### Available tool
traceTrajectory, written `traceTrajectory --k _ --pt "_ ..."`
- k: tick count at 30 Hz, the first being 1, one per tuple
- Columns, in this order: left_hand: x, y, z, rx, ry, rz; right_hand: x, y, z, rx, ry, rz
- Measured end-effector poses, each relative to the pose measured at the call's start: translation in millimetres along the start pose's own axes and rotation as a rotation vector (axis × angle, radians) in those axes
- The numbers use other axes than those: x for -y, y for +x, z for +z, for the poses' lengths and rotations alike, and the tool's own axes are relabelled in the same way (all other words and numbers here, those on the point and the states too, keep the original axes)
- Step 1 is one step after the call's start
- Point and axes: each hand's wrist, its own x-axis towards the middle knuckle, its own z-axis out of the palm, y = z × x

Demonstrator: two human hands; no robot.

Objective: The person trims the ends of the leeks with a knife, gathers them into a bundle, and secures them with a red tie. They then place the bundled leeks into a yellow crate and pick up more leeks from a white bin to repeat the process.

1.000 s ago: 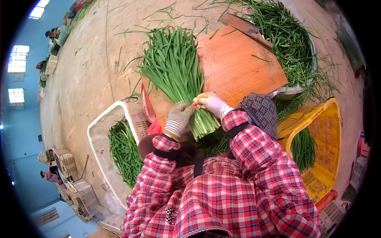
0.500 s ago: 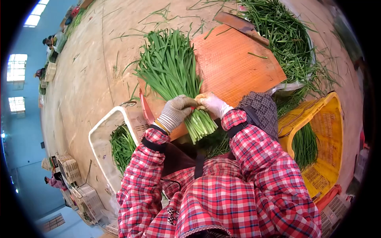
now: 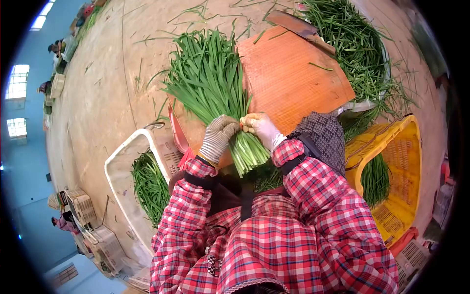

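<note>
A thick bunch of garlic chives (image 3: 208, 78) lies with its green leaves spread away from me and its pale cut stems toward me. My left hand (image 3: 219, 134), in a grey striped glove, is closed against the left side of the stems. On their right side, my right hand (image 3: 262, 128), in a whitish glove, has its fingers pinched together. A small red-orange tie (image 3: 241, 126) shows between the two hands' fingertips; most of it is hidden. Under the bunch is an orange board (image 3: 289, 73).
A rusty metal blade (image 3: 293, 24) lies on the board's far edge, beside a heap of loose chives (image 3: 347, 54). A white crate (image 3: 113, 169) stands left and a yellow crate (image 3: 406, 181) right, both holding chives. Other people and crates (image 3: 105, 245) are farther left.
My left hand has shifted slightly, its wrist turning more upright, and its fingertips stay near my right hand's. The bunch stays in nearly the same place.
</note>
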Motion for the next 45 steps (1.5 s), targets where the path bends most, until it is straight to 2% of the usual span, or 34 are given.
traceTrajectory --k 2,3,4,5,7,8,9,11,12,13,15,16,17,18,19,20,21,22,24,26,27,28,29,31,32,33,35,37,38,40,41,43,44,45 --pt "-4 -2 5 -0.134 -0.409 -0.295 -6 -6 6 -0.042 0.083 -0.016" --pt "-5 -1 6 -0.142 -0.412 -0.292 -7 -7 8 -0.088 0.169 -0.044" --pt "-6 0 6 -0.169 -0.431 -0.346 -22 -1 -3 -0.035 0.002 -0.151" --pt "-7 2 6 -0.200 -0.452 -0.396 -15 -8 2 -0.025 -0.008 -0.153" --pt "4 9 1 -0.193 -0.464 -0.417 3 -28 17 -0.135 -0.885 -0.557" --pt "8 11 0 -0.183 -0.411 -0.433 8 -30 23 -0.133 -1.106 -0.772" --pt "12 13 -2 -0.174 -0.360 -0.450 13 -31 29 -0.119 -1.111 -0.780" --pt "15 20 -6 -0.187 -0.323 -0.468 28 -35 40 -0.050 -1.803 -0.899" --pt "13 23 -9 -0.109 -0.303 -0.504 24 -27 38 -0.014 -1.835 -1.015" --pt "12 27 -13 -0.030 -0.281 -0.538 23 -24 36 0.000 -1.838 -1.029" --pt "13 36 -17 -0.055 -0.350 -0.581 25 -18 33 0.128 -1.866 -1.144" --pt "11 39 -21 0.036 -0.320 -0.639 25 -19 30 0.141 -1.922 -1.133" --pt "6 42 -26 0.125 -0.289 -0.695 31 -20 26 0.252 -1.963 -1.155" --pt "5 47 -30 0.223 -0.133 -0.639 27 -22 24 0.223 -1.867 -1.073" --pt "11 64 -32 0.481 0.226 -0.579 24 -19 22 0.201 -1.778 -1.005" --pt "4 68 -29 0.452 0.212 -0.649 19 -14 18 0.222 -1.843 -0.919" --pt "-2 69 -27 0.424 0.194 -0.724 14 -9 15 0.210 -1.811 -1.013" --pt "9 66 -27 0.415 0.194 -0.717 5 -4 13 0.201 -1.843 -0.987" --pt "27 61 -22 0.401 0.070 -0.243 9 -5 22 0.192 -1.873 -0.958" --pt "15 55 -19 0.350 0.145 -0.200 17 -13 39 0.096 -1.990 -0.632" --pt "10 52 -19 0.302 0.220 -0.156 24 -14 43 0.098 -1.993 -0.632" --pt "57 58 -17 0.173 0.596 0.393 34 -12 47 0.104 -1.922 -0.593" --pt "57 55 -14 0.168 0.593 0.394 40 -8 49 0.109 -1.853 -0.555" --pt "41 38 0 -0.075 0.009 -0.402 38 7 45 -0.023 -1.709 -0.392" --pt "26 30 -2 -0.064 0.204 -0.393 27 32 20 0.172 -1.794 -0.582" --pt "20 25 -2 -0.083 0.188 -0.396 20 50 -1 0.374 -1.858 -0.776" --pt "18 14 1 -0.082 0.234 -0.336 51 29 20 0.051 -0.737 0.386" --pt "25 12 5 -0.135 0.233 -0.255 57 28 14 0.119 -0.657 0.486" --pt "26 10 5 -0.183 0.248 -0.178 59 19 17 0.122 -0.621 0.414" --pt "30 9 6 -0.199 0.237 -0.172 56 10 18 0.147 -0.652 0.255" --pt "30 9 6 -0.205 0.238 -0.163 51 9 15 0.152 -0.661 0.262" --pt "33 9 6 -0.204 0.253 -0.136 37 9 4 0.254 -1.441 -0.558" --pt "31 9 7 -0.209 0.269 -0.130 37 10 5 0.249 -1.670 -0.600" --pt "28 8 7 -0.215 0.285 -0.122 38 10 4 0.256 -1.675 -0.597"
